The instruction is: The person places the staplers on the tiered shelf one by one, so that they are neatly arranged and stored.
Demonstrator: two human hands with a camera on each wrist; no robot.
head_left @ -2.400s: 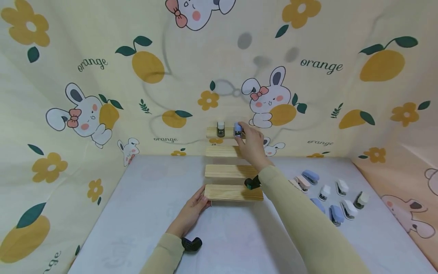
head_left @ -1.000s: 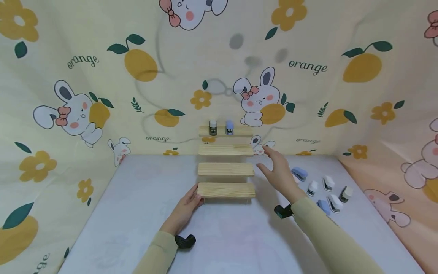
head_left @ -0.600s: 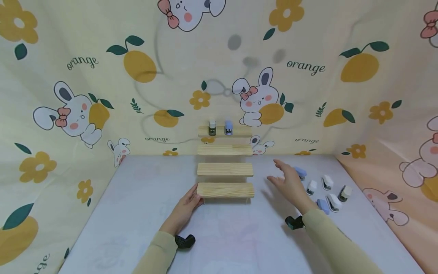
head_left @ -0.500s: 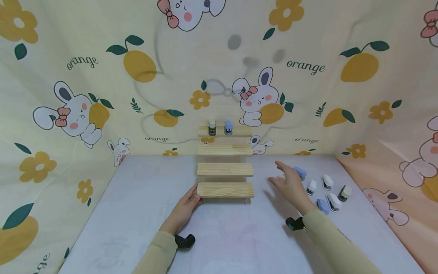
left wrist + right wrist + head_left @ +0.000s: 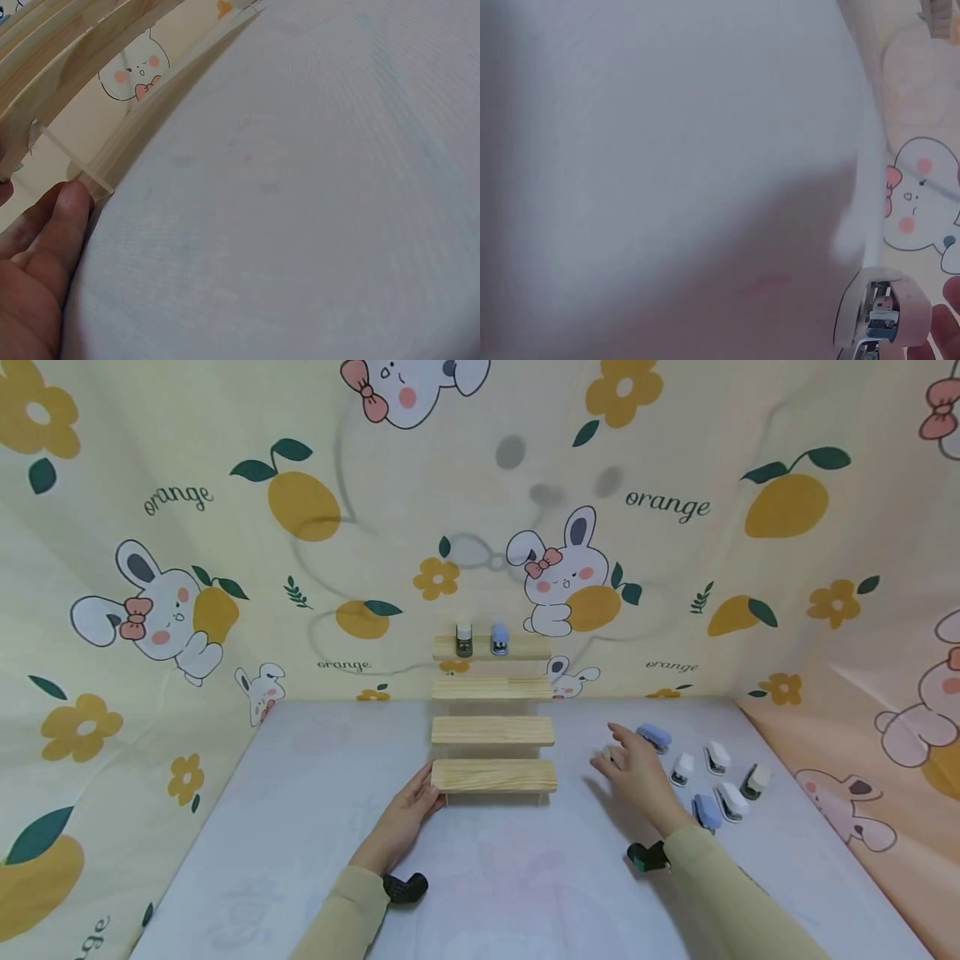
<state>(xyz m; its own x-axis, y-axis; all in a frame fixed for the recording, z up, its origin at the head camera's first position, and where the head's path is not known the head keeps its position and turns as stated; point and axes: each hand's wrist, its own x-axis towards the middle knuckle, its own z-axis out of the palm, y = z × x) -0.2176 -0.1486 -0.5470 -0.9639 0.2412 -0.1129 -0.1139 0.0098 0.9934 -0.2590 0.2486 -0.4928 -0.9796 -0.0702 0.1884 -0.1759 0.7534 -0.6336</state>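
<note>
In the head view my left hand (image 5: pixel 405 818) holds the near left end of a stepped wooden display rack (image 5: pixel 493 775) with several tiers. The left wrist view shows its fingers (image 5: pixel 64 225) at a clear side support beneath the tier. My right hand (image 5: pixel 637 777) is right of the rack, pinching a pale pink mini stapler (image 5: pixel 911 311) between thumb and fingers; the hand hides most of it in the head view. A dark-and-white mini stapler (image 5: pixel 464 640) and a blue one, the blue mini stapler (image 5: pixel 500 640), stand on the top tier.
Several more mini staplers lie on the table's right side: a blue stapler (image 5: pixel 654 737) behind my right hand, a white stapler (image 5: pixel 682 769) beside it, another blue stapler (image 5: pixel 707 812), and a dark-and-white stapler (image 5: pixel 756 782). A patterned cloth backdrop (image 5: pixel 300 602) rises behind the table.
My right hand let go of the blue mini stapler on the top tier, came down and right to the table, and now pinches a pale pink one. My left hand stays at the rack.
</note>
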